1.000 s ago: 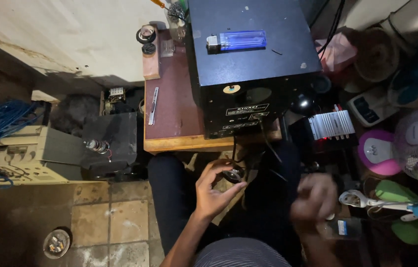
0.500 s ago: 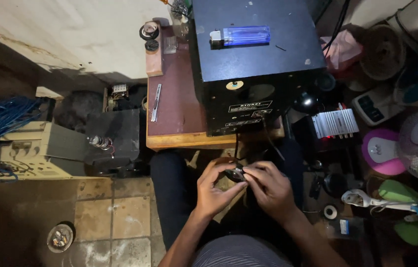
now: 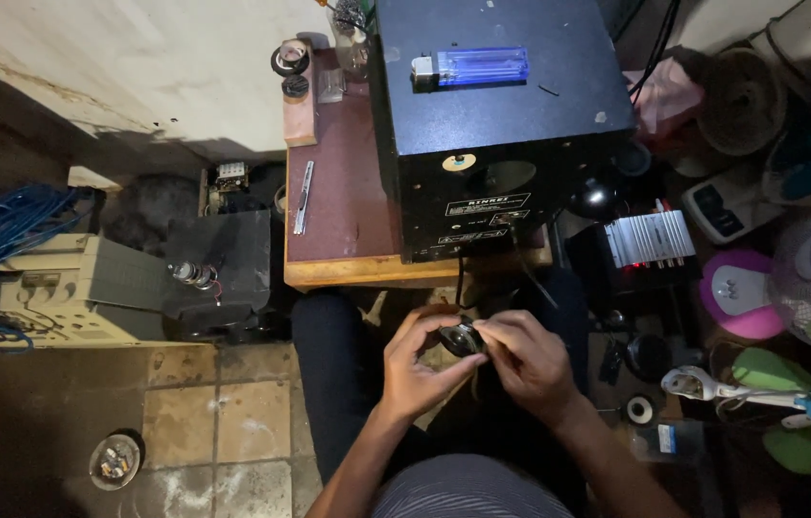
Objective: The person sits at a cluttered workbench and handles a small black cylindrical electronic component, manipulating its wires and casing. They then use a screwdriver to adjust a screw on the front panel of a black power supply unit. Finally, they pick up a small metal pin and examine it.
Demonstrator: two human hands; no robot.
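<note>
Right hand [image 3: 527, 363], off by the seated person's right knee a second ago, is now meeting the left hand [image 3: 417, 364] over the lap; both are pinching a small round dark part [image 3: 461, 338] between fingertips. Above them, a black boxy speaker cabinet [image 3: 496, 125] is sitting on a worn wooden table [image 3: 333, 206], blue lighter [image 3: 470, 67] on top. Finned metal amplifier [image 3: 650, 240] lying at right.

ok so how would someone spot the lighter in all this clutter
Find the big black box standing on the brown table, straight ahead of the hands. The lighter lies flat on the box's top, near the far edge. It is the only translucent blue thing there, with a silver metal cap at its left end.
</note>
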